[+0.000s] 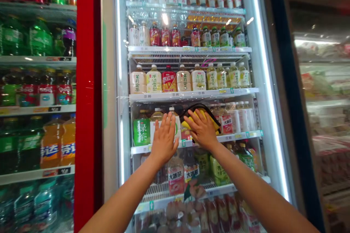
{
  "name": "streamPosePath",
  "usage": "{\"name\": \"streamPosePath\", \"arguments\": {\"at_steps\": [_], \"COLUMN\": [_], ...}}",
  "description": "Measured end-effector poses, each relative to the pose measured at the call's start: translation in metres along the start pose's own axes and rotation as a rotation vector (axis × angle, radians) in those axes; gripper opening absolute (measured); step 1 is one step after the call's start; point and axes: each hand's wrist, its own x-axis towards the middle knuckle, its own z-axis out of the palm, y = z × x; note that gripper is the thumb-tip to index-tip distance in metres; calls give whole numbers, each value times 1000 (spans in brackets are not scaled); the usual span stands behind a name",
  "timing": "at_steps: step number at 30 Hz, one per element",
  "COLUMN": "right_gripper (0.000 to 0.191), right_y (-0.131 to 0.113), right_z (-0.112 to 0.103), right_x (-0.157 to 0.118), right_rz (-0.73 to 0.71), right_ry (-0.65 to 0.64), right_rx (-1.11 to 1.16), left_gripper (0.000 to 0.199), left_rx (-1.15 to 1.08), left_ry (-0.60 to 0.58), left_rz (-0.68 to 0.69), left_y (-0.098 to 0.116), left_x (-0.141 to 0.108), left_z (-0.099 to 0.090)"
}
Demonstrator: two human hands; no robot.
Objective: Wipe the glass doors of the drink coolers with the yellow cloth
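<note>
My left hand (164,138) lies flat against the glass door (180,120) of a lit drinks fridge, fingers stretched upward and holding nothing. To its right, my right hand (202,128) presses a yellow cloth with a black edge (209,114) against the same glass, its fingers spread over the cloth. Behind the glass, level with my hands, stand a green-labelled tea bottle (142,128) and a row of pale bottles (243,116). My hands and the cloth hide part of that shelf's bottles.
Upper shelves hold several tea bottles (168,79); large bottles (175,174) stand below. A red frame (89,98) separates the left fridge with soda bottles (41,36). On the right, a blurred display case (319,109) holds packed goods. Reflections cross the lower glass.
</note>
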Motion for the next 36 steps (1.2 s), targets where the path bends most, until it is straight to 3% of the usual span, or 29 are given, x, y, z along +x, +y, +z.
{"name": "streamPosePath", "arguments": {"at_steps": [3, 7, 9, 11, 14, 16, 18, 22, 25, 28, 30, 33, 36], "right_gripper": [57, 60, 61, 62, 61, 61, 61, 60, 60, 59, 59, 59, 61], "right_y": [34, 76, 76, 68, 65, 80, 102, 129, 112, 86, 82, 107, 148], "right_z": [-7, -12, -10, -8, -10, -15, -20, -24, -18, -12, -12, -18, -22], "right_x": [-28, -9, 3, -2, -37, -57, -59, -24, -18, -38, -47, -43, -45], "right_rz": [-22, 246, 311, 263, 63, 5, 81, 373, 442, 324, 243, 261, 383], "right_ry": [-13, 153, 204, 181, 52, 2, 16, 82, 114, 114, 80, 61, 181], "right_rx": [-10, -42, -39, -35, -28, -39, -74, -156, -153, -92, -58, -45, -46], "left_gripper": [91, 89, 85, 81, 82, 83, 84, 86, 85, 81, 80, 81, 78], "left_rx": [10, 21, 20, 14, 9, 9, 8, 0, -10, -27, -36, -44, -53], "left_ry": [-6, -13, -6, -9, -32, -49, -57, -41, -25, -27, -26, -17, -9], "left_rz": [85, 133, 105, 84, 97, 119, 134, 120, 116, 138, 152, 144, 136], "left_y": [3, 12, 21, 32, 47, 55, 61, 73, 84, 93, 99, 109, 120], "left_x": [1, 14, 24, 32, 38, 40, 43, 51, 55, 57, 61, 73, 81], "left_z": [6, 12, 15, 20, 28, 33, 37, 43, 46, 51, 54, 60, 65]}}
